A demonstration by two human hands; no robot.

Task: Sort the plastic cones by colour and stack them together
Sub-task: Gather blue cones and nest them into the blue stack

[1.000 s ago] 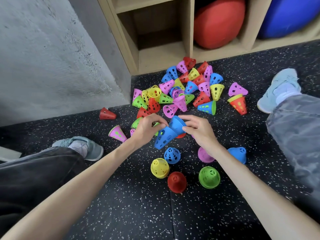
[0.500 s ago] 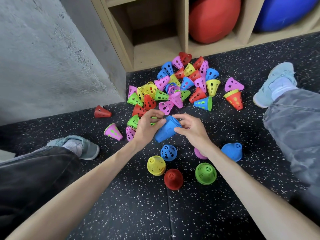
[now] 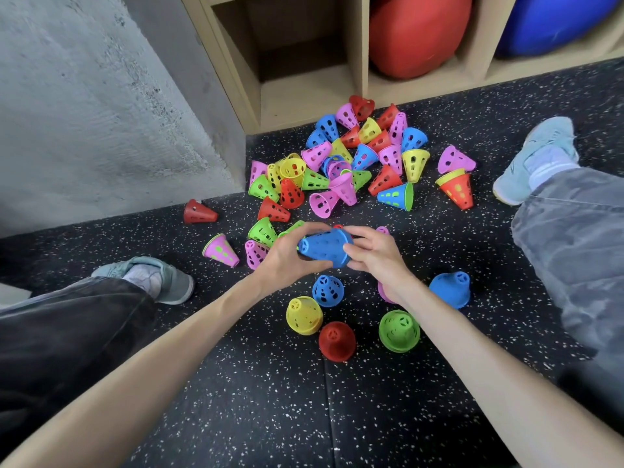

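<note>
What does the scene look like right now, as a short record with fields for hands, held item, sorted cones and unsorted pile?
hands: left hand and right hand both grip the held item
held item: blue cones, nested, lying sideways
sorted cones: upright yellow cone, red cone, green cone, blue cone
unsorted pile: mixed cones near the shelf

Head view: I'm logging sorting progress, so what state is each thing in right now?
Blue cones: nested, held sideways by both hands.
Left hand: grips the narrow end.
Right hand: holds the wide rim.
Five started stacks: upright on the floor.
Mixed pile: unsorted, tumbled.
</note>
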